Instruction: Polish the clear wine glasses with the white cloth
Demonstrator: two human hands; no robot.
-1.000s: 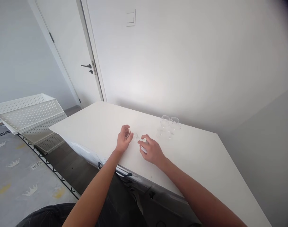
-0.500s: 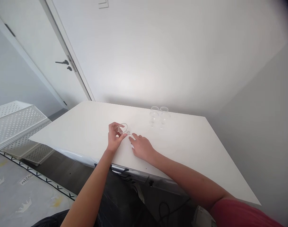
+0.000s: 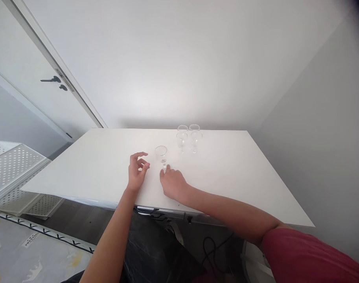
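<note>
A small clear stemmed glass [image 3: 161,152] stands upright on the white table [image 3: 241,177]. My right hand [image 3: 172,183] rests on the table with its fingertips closed on the foot of that glass. My left hand [image 3: 137,169] hovers just left of the glass with its fingers loosely curled and apart, holding nothing and clear of the bowl. Behind, near the wall, several more clear stemmed glasses [image 3: 188,136] stand together in a tight group.
A white door with a black handle [image 3: 51,79] is at the far left. A white perforated metal rack [image 3: 11,167] lies on the floor left of the table. A black cable [image 3: 209,247] hangs under the table's front edge. The wall runs close behind the table.
The glass went from tilted in my left hand to upright on the table. My left hand let go and drew back left. The view swung to the right.
</note>
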